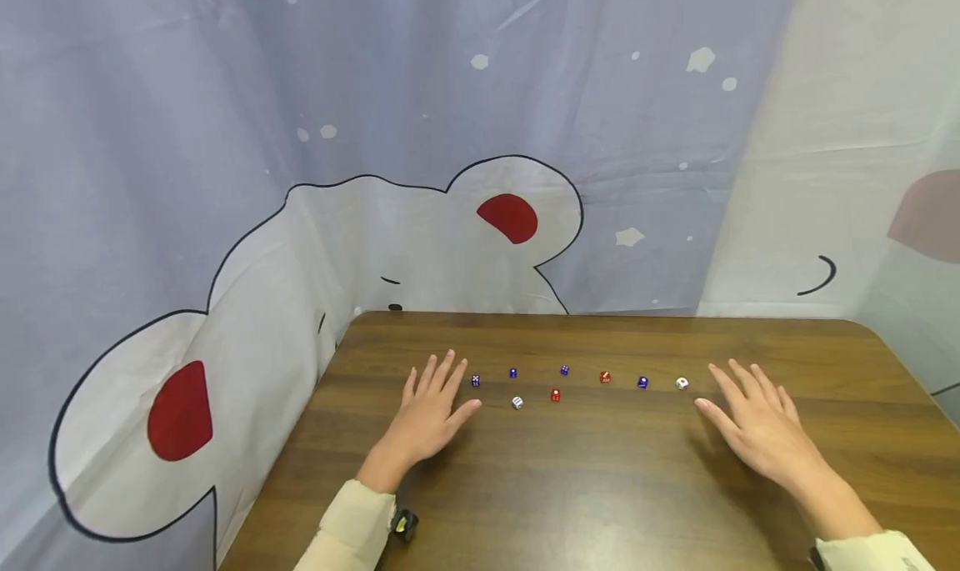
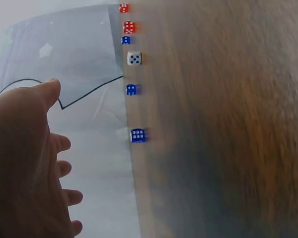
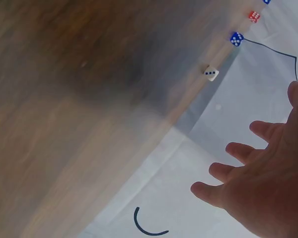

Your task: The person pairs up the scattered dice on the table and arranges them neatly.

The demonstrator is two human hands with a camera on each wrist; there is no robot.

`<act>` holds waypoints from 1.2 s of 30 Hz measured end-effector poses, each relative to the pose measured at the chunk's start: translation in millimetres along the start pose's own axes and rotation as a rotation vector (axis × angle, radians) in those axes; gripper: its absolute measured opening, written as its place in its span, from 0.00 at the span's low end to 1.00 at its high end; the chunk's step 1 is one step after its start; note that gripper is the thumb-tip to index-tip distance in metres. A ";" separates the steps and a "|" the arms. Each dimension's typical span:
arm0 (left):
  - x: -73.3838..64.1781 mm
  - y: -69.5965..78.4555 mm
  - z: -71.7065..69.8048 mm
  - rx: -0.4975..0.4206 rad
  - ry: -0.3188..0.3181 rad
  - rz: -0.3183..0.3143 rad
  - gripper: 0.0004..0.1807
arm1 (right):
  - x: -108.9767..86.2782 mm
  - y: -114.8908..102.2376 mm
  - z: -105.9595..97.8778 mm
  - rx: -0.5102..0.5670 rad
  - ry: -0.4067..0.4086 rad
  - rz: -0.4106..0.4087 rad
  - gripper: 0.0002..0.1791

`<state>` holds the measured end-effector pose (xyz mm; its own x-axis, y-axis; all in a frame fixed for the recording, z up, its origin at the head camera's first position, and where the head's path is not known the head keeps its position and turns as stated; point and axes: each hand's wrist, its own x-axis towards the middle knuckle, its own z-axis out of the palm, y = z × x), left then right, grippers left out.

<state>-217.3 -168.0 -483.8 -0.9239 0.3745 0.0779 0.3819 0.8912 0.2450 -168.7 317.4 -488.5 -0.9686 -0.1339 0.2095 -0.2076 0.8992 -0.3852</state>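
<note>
Several small dice lie spread in a loose row across a brown wooden table. My left hand [image 1: 426,417], fingers spread and straight, is at the row's left end, nearest a blue die [image 1: 476,381]. A white die [image 1: 517,403] and a red die [image 1: 556,395] sit slightly nearer to me than the others. Farther back are two blue dice [image 1: 513,373], [image 1: 565,370], then a red die [image 1: 605,377] and another blue die [image 1: 642,382]. At the right end, a white die [image 1: 682,383] is closest to my right hand [image 1: 761,425], which is also spread with nothing in it.
The wooden table [image 1: 585,488] reaches back to a pale curtain [image 1: 645,137] printed with white bears and stars. A dark wrist device [image 1: 405,524] shows at the left sleeve [image 1: 348,525].
</note>
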 end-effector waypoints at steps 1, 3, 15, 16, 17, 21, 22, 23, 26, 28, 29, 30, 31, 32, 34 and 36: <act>0.6 1.5 0.3 0.000 -0.001 0.002 0.42 | 0.7 -1.0 0.7 0.001 0.003 -0.003 0.37; 1.7 4.5 1.0 0.003 -0.001 0.004 0.42 | 2.1 -3.5 1.8 0.002 0.005 -0.007 0.37; 9.8 17.1 11.4 -0.007 0.014 0.042 0.41 | 12.4 -22.0 8.2 0.011 -0.008 -0.034 0.36; 10.6 18.0 12.3 -0.002 0.016 0.048 0.41 | 13.2 -23.3 9.5 0.011 -0.009 -0.036 0.36; 11.6 18.9 13.1 0.001 0.016 0.054 0.41 | 14.0 -24.4 10.5 0.013 -0.011 -0.039 0.35; 16.0 22.3 15.6 0.007 0.022 0.072 0.41 | 17.6 -29.2 14.0 0.022 -0.016 -0.051 0.35; 16.8 23.5 15.8 0.007 0.020 0.072 0.41 | 18.2 -30.5 14.7 0.024 -0.017 -0.053 0.35; 17.7 24.3 16.5 0.005 0.019 0.072 0.41 | 19.0 -31.8 15.3 0.026 -0.020 -0.054 0.35; 19.4 26.9 18.2 0.003 0.016 0.071 0.41 | 21.6 -36.6 17.1 0.029 -0.030 -0.057 0.36; 20.1 28.7 19.3 -0.001 0.010 0.070 0.41 | 22.8 -39.8 18.4 0.029 -0.035 -0.056 0.36; 20.6 29.8 19.8 -0.004 0.011 0.074 0.41 | 23.5 -41.4 19.2 0.030 -0.037 -0.057 0.36; 21.1 30.9 20.2 -0.010 0.009 0.076 0.40 | 23.9 -42.8 19.9 0.032 -0.039 -0.056 0.36; 21.6 32.2 20.6 -0.019 0.006 0.078 0.40 | 24.3 -44.4 20.6 0.031 -0.042 -0.055 0.36; 22.1 33.5 20.9 -0.026 0.008 0.084 0.40 | 24.7 -45.8 21.4 0.032 -0.043 -0.055 0.36; 23.5 35.8 22.1 -0.032 0.007 0.089 0.39 | 25.6 -48.9 23.5 0.028 -0.045 -0.059 0.36; 24.5 38.0 23.4 -0.030 0.000 0.087 0.38 | 26.4 -51.7 26.2 0.024 -0.041 -0.068 0.36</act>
<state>-224.9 -119.0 -495.2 -0.8871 0.4505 0.1002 0.4602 0.8469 0.2663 -187.2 256.4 -486.6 -0.9569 -0.2119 0.1988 -0.2759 0.8772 -0.3929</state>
